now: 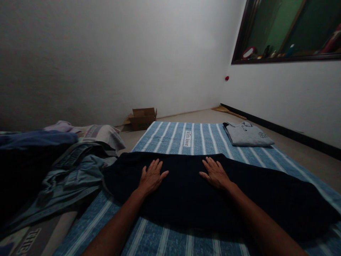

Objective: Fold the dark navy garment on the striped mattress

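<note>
A dark navy garment (183,199) lies spread sideways across a blue and white striped cloth (160,137); its exact kind I cannot make out. My left hand (152,176) rests flat on its left half, fingers spread. On the garment's middle, toward the upper edge, my right hand (215,173) also presses flat with its fingers apart. Neither hand grips anything. The garment's left end touches a pair of light blue jeans (77,174), and its right end reaches toward the frame's right edge.
A folded grey polo shirt (247,134) sits at the cloth's far right corner. Dark and blue clothes (34,142) are heaped at left. Beyond stands an open cardboard box (143,119) by the wall. A window (287,32) is at upper right.
</note>
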A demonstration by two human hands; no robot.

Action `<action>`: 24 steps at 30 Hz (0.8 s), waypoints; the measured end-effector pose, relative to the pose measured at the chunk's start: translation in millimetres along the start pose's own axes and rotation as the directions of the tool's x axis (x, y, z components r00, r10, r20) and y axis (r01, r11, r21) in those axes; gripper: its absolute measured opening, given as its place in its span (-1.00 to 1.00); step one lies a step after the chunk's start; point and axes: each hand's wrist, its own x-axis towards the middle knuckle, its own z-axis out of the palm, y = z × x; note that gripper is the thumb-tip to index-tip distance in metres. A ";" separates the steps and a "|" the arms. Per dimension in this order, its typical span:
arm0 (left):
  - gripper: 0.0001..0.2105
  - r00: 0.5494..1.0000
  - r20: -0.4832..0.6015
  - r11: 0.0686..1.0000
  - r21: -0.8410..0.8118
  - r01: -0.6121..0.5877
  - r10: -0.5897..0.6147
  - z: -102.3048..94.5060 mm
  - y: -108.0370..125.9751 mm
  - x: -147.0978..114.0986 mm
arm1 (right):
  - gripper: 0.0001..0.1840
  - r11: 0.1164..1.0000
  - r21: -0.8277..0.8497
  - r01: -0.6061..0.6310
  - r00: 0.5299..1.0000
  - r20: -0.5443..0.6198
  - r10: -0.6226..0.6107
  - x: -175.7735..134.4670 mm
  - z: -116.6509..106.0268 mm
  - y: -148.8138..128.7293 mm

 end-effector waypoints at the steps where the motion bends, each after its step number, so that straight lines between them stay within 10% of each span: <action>1: -0.39 1.000 -0.003 1.000 0.009 0.008 -0.008 -0.8 2.0 -0.9 | -0.18 1.000 -0.001 0.002 1.000 0.000 -0.002 0.2 0.2 0.0; 24: -0.30 0.992 0.021 0.992 -0.015 -0.126 0.126 9.4 27.2 21.4 | -0.18 1.000 -0.008 -0.016 0.999 0.029 0.017 2.4 0.8 1.3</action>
